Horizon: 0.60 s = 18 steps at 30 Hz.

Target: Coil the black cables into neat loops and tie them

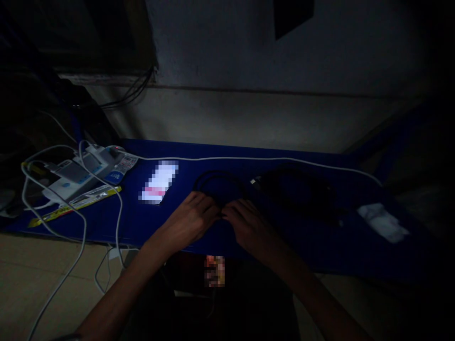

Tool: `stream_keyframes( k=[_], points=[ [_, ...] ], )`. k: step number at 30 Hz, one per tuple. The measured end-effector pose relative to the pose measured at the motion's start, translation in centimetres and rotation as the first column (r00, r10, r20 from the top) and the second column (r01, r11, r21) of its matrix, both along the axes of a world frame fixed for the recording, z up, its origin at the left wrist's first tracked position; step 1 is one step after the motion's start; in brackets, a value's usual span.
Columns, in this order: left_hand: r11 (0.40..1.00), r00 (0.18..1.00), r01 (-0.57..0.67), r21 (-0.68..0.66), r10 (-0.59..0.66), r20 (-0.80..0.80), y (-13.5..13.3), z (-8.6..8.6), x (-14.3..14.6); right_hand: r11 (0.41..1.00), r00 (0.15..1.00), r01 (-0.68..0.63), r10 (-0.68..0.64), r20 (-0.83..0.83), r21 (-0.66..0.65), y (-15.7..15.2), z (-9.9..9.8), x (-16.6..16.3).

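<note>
A black cable (221, 172) is grasped by the left hand (199, 213) and the right hand (245, 220), held close together — its loop is seen just beyond the knuckles, over the blue tabletop (184, 177). Leftward, a lit phone (159, 182) is placed — rightward, a dark coiled cable (302, 189).

Slim, bare forearms from what I can see, the L forearm (131, 270) and R forearm (302, 279) both narrowing twd the wrists. L hand (197, 213) & R hand (247, 220) are bare too. Clothes (261, 300) b/w the arms look v. dark, nr black; cut & fabric lost in the dim light. Small blurred patch (214, 271) there, reddish w/ yellowish bits, can't tell if it's a print. Dark bit (69, 337) by the L arm's lower end, poss. sleeve or band, unclear.
</note>
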State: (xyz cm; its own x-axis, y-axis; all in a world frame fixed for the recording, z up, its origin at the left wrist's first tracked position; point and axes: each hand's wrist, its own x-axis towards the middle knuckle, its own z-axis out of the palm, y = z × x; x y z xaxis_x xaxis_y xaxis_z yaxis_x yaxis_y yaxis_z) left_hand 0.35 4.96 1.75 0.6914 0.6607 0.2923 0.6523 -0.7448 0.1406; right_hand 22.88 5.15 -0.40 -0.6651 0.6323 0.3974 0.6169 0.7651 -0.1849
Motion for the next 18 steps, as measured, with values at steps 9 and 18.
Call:
stream_keyframes(
  k=[9,18],
  points=[
    [0.987,1.000,-0.006,0.164,0.007,-0.007,-1.7,0.3,0.4,0.996,0.999,-0.029,0.026,0.045,0.080,-1.4,0.4,0.8],
    [0.976,1.000,0.027,0.217,-0.030,0.009,-2.6,2.8,2.5,0.989,1.000,-0.007,0.005,0.013,0.151,-2.9,3.1,3.0]
  ],
)
